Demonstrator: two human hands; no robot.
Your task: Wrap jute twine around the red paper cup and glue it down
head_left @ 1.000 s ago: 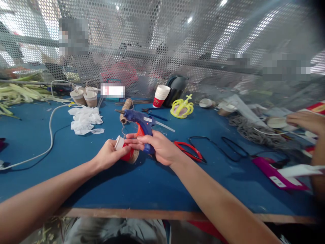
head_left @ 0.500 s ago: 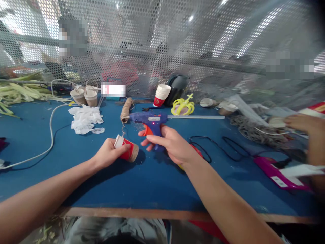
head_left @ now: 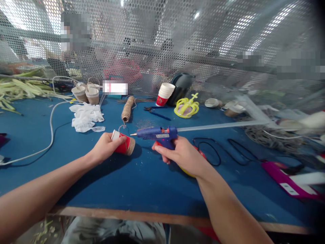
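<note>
My left hand (head_left: 105, 149) is closed around a red and white paper cup (head_left: 123, 146), held tilted on its side above the table. Brown twine covers the cup's right-hand end. A strand runs from the cup up to a roll of twine (head_left: 127, 109) lying just beyond it. In my right hand (head_left: 181, 152) is a blue hot glue gun (head_left: 158, 133), gripped by its handle with fingers by the orange trigger. Its metal nozzle points left, close to the twine-wrapped part of the cup; I cannot tell whether it touches. A long clear glue stick (head_left: 220, 126) sticks out behind.
Pliers (head_left: 157, 112), stacked paper cups (head_left: 165, 94) and a yellow crown-shaped piece (head_left: 186, 107) lie at the back. Left are crumpled white gloves (head_left: 87, 117), twine-covered cups (head_left: 91, 95) and a white cord (head_left: 52, 125). A purple power strip (head_left: 289, 179) and black cable (head_left: 236, 152) lie right.
The glue gun has come down and turned slightly, its nozzle now near the cup instead of by the twine roll. The cup has tilted flatter. The other person's hand at right has left its earlier place.
</note>
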